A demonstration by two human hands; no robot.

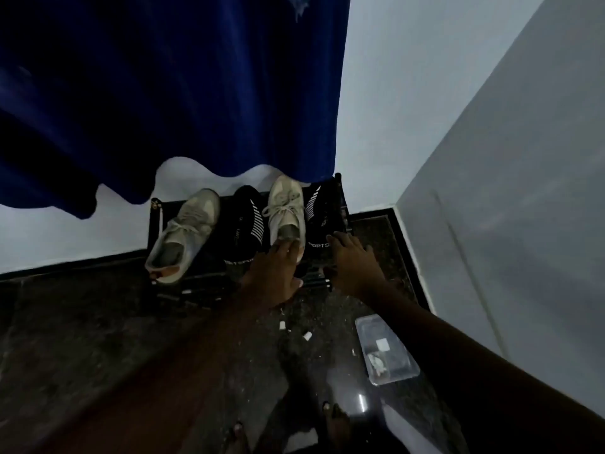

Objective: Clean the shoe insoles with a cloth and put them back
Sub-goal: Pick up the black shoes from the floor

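Observation:
A low black shoe rack (154, 224) stands against the wall and holds two beige sneakers and two black sports shoes. The left beige sneaker (183, 231) lies tilted at the rack's left end. My left hand (273, 276) is on the heel of the right beige sneaker (285, 208), fingers over the heel collar into its opening. My right hand (350, 260) hovers with spread fingers at the heel of the right black shoe (319, 211). Another black shoe (244, 224) sits between the sneakers. No cloth or loose insole is visible.
A dark blue curtain (180, 93) hangs over the rack's back. A grey wall (507, 191) closes the right side. On the dark stone floor lie a clear plastic box (386, 348) and small white scraps (306, 336). My bare toes (334, 417) show at the bottom.

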